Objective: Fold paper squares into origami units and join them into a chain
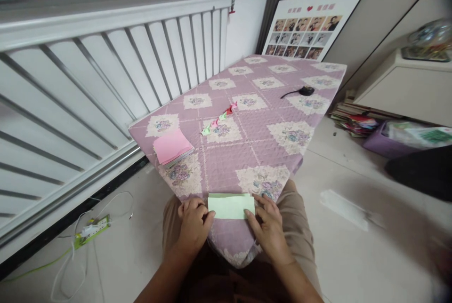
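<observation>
Currently, green paper (229, 208): creased into a wide strip, lying at the near corner of the tabletop (226, 162), its back layer showing along the far edge.
Left hand (194, 222): at the strip's left end, thumb tip touching its edge, other fingers curled beside it; whether they pinch it, I cannot tell.
Right hand (267, 222): thumb on the paper's face near the right end, index finger by the far right corner, the rest bent; a closed pinch cannot be made out.
Folded paper pieces (222, 116): a slanting row of green, pink, green, red and pink, beyond the strip.
Pink paper stack (173, 145): near the tabletop's left edge, paler sheets peeking out underneath.
Black round item (306, 91): toward the far right of the floral cloth (247, 150), a thin dark tail reaching left.
Photo board (303, 27): leaning behind the tabletop's far end.
White radiator (155, 53): along the left side.
Power strip (92, 230): on the floor (141, 256), with cables around it.
</observation>
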A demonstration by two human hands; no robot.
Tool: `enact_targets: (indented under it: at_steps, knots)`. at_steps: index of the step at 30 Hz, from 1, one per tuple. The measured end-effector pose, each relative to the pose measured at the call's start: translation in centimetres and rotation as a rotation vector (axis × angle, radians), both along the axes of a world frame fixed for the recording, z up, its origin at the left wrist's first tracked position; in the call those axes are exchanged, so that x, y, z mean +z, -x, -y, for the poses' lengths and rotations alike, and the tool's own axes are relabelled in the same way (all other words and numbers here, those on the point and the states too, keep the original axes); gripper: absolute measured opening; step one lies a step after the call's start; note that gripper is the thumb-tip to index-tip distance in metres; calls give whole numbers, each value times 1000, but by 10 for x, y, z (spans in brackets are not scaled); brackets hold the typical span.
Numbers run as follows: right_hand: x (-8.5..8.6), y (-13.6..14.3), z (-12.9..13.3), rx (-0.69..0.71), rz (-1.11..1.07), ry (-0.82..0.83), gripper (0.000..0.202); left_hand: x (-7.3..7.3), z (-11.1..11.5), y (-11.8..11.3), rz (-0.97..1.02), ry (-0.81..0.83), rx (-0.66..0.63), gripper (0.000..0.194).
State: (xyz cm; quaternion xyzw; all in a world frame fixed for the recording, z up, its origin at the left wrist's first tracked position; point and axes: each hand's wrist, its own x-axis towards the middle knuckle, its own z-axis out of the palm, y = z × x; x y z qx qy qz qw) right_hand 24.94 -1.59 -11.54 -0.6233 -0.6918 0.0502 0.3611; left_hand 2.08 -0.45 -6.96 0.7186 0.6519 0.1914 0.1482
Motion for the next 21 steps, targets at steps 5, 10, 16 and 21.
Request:
enact_targets:
  at_steps: [5,10,16,21]
  knots:
    - [9,7,-3,-100,81,73,29,2,-7,-2,-100,-5,25,20]
    - [21,11,-4,-151,156,180,27,-1,-6,-8,-165,-100,-76,6]
    - [29,14,-5,-159,173,213,26,-17,3,-18,-247,-157,-686,65]
    - [24,11,-6,-156,180,185,29,-25,1,-13,-298,35,-734,83]
